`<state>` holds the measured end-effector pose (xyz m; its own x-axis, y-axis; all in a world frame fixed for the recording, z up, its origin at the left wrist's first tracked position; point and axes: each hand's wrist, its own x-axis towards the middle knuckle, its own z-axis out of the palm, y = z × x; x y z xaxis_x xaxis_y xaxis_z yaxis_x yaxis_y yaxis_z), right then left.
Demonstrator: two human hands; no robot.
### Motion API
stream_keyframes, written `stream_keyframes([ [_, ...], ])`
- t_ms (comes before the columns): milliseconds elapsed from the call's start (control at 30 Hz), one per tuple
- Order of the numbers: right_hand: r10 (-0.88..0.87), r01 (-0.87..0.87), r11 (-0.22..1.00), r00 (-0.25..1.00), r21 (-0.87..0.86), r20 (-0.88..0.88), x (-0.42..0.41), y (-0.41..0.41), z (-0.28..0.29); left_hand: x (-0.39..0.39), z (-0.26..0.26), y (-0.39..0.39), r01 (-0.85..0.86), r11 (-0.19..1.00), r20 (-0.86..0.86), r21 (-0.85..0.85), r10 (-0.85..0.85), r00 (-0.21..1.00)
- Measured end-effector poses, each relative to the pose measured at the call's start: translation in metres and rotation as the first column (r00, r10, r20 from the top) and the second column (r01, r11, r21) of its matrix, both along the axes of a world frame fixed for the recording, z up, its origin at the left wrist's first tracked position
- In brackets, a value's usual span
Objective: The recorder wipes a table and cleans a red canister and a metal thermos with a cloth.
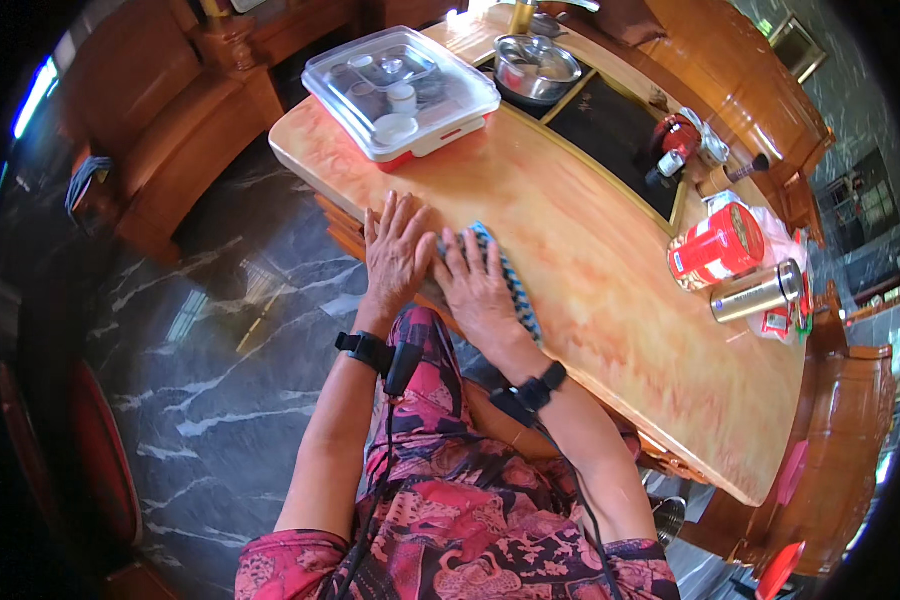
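Observation:
A blue, white and black patterned cloth (521, 296) lies at the near edge of a polished, stone-patterned table (607, 247). My right hand (480, 296) rests flat on it with the fingers somewhat spread, covering its left part. Just to the left, my left hand (397, 251) lies palm down at the table's edge, its fingers pointing away from me and nothing seen in its grasp. The thumb of my left hand is close to the fingers of my right. What lies under both palms is hidden.
Beyond my hands stands a lidded plastic box (439, 139) with cups inside. Behind it are a steel pot (538, 71) and a black tray panel (607, 142). At right lie a red-lidded jar (716, 244) and a steel flask (757, 291). Wooden seats (187, 142) surround the table.

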<state>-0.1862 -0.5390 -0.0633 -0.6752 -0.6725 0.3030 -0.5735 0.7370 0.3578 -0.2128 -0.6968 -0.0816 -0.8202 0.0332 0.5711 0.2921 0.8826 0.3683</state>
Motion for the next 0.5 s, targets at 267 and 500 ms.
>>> stream_keyframes([
  [267,-0.067,0.127,0.979,0.939,-0.161,0.338,0.066,0.093,0.033,0.0,-0.019,0.003,-0.078,0.995,-0.069,0.057,0.082,0.994],
  [500,-0.146,0.248,0.955,0.869,-0.161,0.472,0.062,0.087,0.041,-0.01,-0.037,0.015,-0.083,0.973,-0.217,0.217,0.13,0.968],
])
